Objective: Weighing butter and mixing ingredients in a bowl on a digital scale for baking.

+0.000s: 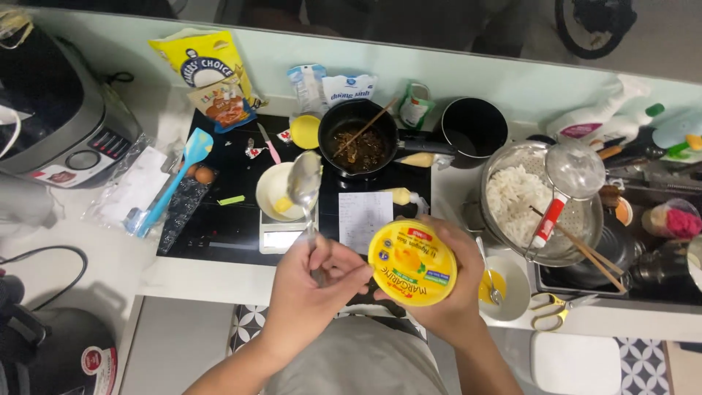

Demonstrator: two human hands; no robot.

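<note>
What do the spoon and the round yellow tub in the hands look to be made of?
The spoon, held up by the left hand, looks like polished metal: silvery, with a bright sheen on the bowl. The yellow tub in the right hand looks like thin glossy plastic, with a printed lid and a soft glare; a coated-card lid can't be ruled out.

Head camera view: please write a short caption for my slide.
Left hand lifts a metal spoon while right hand holds a closed yellow tub at the cluttered cooktop.

White counter [212,281] — black hob [219,219], perhaps rice cooker [58,117]
</note>
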